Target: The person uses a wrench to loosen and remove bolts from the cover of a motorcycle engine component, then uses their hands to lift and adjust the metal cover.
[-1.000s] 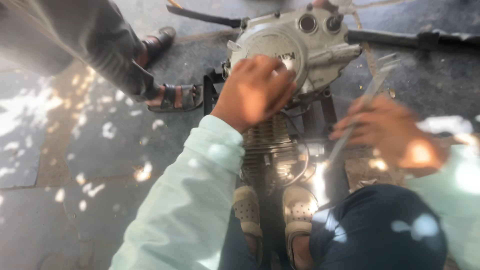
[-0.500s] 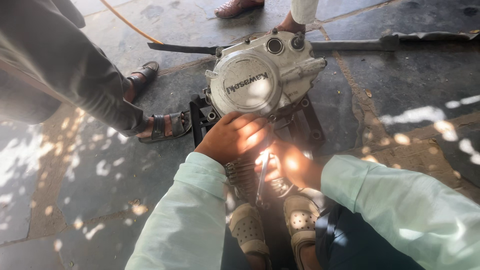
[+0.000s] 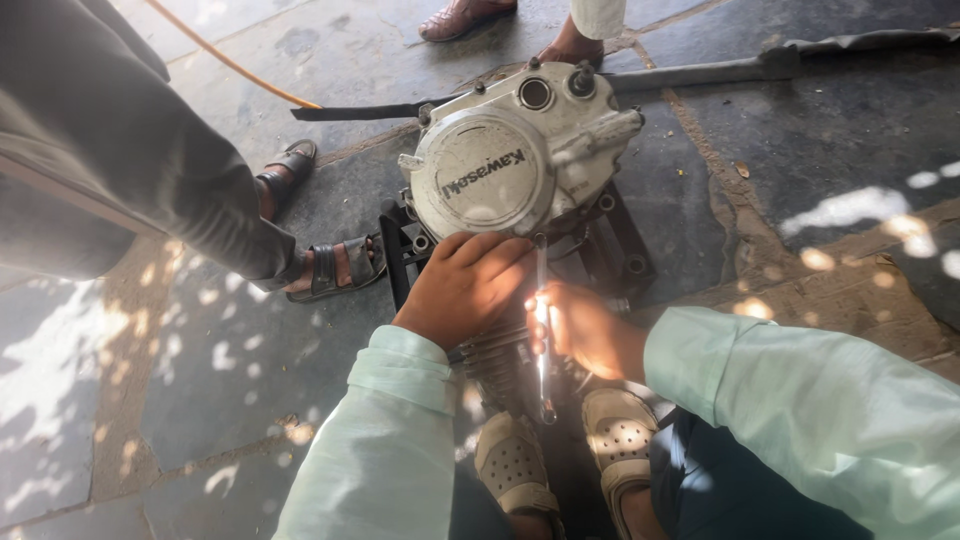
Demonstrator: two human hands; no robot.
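Stone paving [image 3: 250, 340] fills the head view, dappled with sun, with open room at nine o'clock and three o'clock. At centre, toward twelve, a motorcycle engine [image 3: 510, 165] stands on a dark stand [image 3: 620, 250]. The left hand [image 3: 465, 285] lies palm down on the engine's lower edge, fingers curled, gripping nothing visible. Just beside it the right hand [image 3: 580, 330] is closed around a slim metal wrench [image 3: 543, 330], upright against the casing. A bystander's sandalled foot [image 3: 335, 265] crowds nine o'clock; an orange hose [image 3: 230, 62] crosses at eleven.

Pale mint-green long sleeves [image 3: 400, 440], dark trousers [image 3: 740, 490], beige perforated sandals [image 3: 512, 462].
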